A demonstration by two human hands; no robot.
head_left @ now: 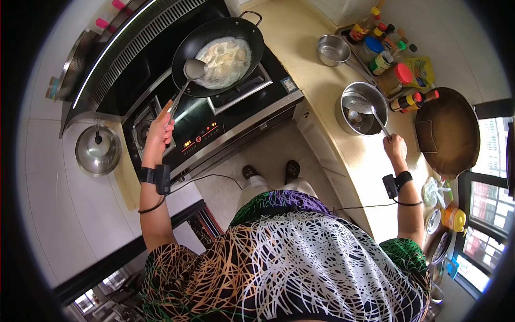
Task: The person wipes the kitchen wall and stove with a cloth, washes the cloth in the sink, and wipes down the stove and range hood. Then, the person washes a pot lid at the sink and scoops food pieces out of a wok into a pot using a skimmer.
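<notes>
My left hand (158, 131) is closed around the handle of a metal ladle (194, 70), near a wooden grip. The ladle's rounded head rests at the near-left edge of the pale, frothy food (224, 61) in a black wok (182, 53) on the stove. My right hand (396, 146) is wrapped round the metal handle of a slotted spoon (358, 105). Its head is inside a steel pot (340, 115) on the counter. What lies at the bottom of this pot is hard to make out.
A smaller steel saucepan (332, 50) stands behind the pot. Several sauce bottles and jars (383, 63) crowd the back corner. A large brown pan or lid (450, 134) leans at the right. Cables (214, 177) run from both wrist bands. The range hood (145, 40) overhangs the stove's far-left side.
</notes>
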